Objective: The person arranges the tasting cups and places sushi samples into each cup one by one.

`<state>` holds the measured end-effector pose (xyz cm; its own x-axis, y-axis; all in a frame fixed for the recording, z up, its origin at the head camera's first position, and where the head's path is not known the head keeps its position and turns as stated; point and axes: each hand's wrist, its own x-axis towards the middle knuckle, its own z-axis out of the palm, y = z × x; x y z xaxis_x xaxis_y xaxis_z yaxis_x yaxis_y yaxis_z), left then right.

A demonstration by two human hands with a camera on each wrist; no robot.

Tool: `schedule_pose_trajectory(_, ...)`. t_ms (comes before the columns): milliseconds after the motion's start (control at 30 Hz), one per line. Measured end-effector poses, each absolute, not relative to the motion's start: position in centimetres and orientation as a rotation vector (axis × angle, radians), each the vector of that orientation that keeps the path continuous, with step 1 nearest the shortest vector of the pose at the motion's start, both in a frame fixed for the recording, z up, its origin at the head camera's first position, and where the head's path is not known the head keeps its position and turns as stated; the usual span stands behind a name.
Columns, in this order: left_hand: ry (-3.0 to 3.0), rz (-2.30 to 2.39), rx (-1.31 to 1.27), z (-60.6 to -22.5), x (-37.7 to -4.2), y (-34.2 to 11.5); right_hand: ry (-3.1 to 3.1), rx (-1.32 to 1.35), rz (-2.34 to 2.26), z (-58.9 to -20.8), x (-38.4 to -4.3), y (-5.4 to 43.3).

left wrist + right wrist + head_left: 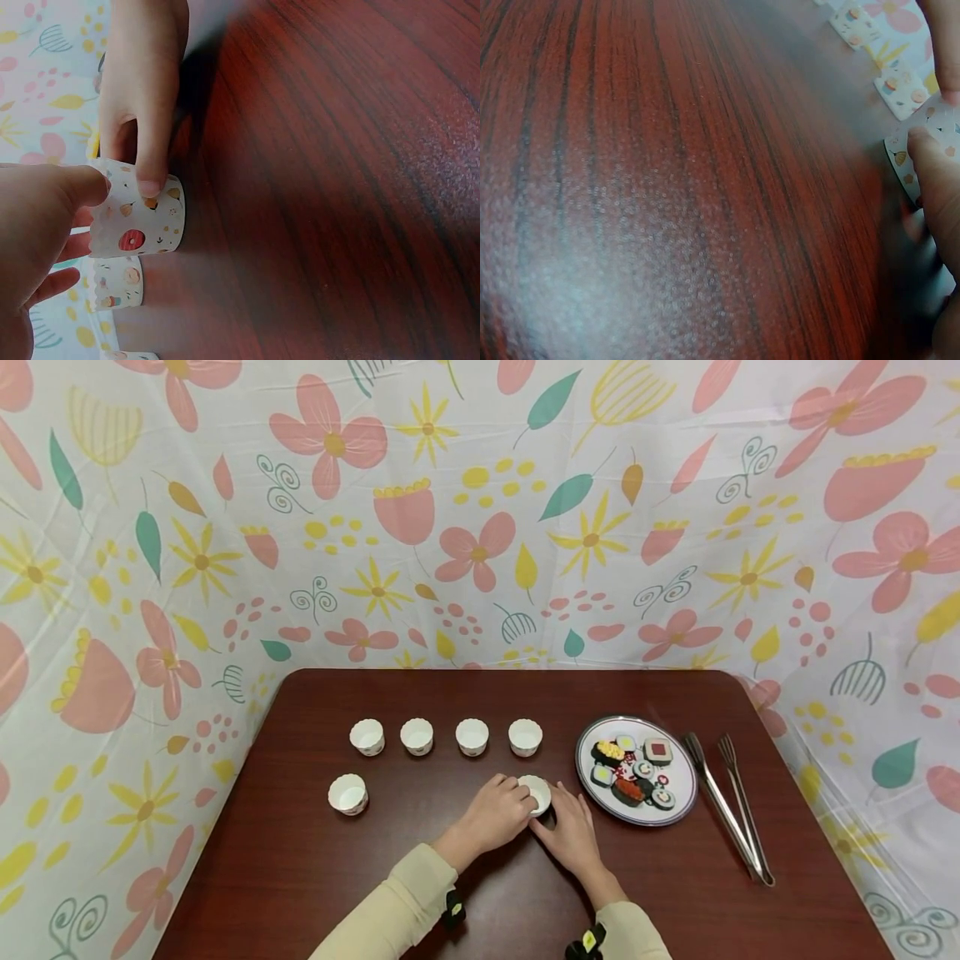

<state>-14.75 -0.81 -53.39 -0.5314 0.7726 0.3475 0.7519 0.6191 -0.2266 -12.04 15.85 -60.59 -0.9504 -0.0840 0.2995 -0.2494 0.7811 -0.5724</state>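
Observation:
Both hands are at one white scalloped paper baking cup [537,792], printed with small pictures, in the right half of the table. My left hand [498,812] pinches its rim, the thumb outside near the top edge in the left wrist view, where the cup's printed side [146,225] shows. From the other side, my right hand [572,832] holds the cup lower down, thumb [151,180] flat against the wall and fingers mostly hidden behind it. The right wrist view catches just part of this cup [900,161] under the thumb.
Several matching cups stand in a back row, one of them a rear cup [525,737]; a single cup [348,795] stands front left. Right of my hands are a plate [686,806] of sushi-like pieces and metal tongs [723,802]. A patterned cloth [480,527] hangs behind the brown table [300,877].

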Motion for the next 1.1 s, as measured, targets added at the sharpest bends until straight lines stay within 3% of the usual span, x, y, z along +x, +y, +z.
schedule_pose_trajectory(567, -2.402, 0.068, -1.193, -53.2, -14.8, -0.6, -2.689, 0.265, 0.907, -60.9, -12.1, 15.8)
schedule_pose_trajectory(1100, -2.332, 0.026, -1.232, -50.1, -15.1, -0.8, -2.710, 0.281, 0.889, -60.7, -12.1, 15.9)
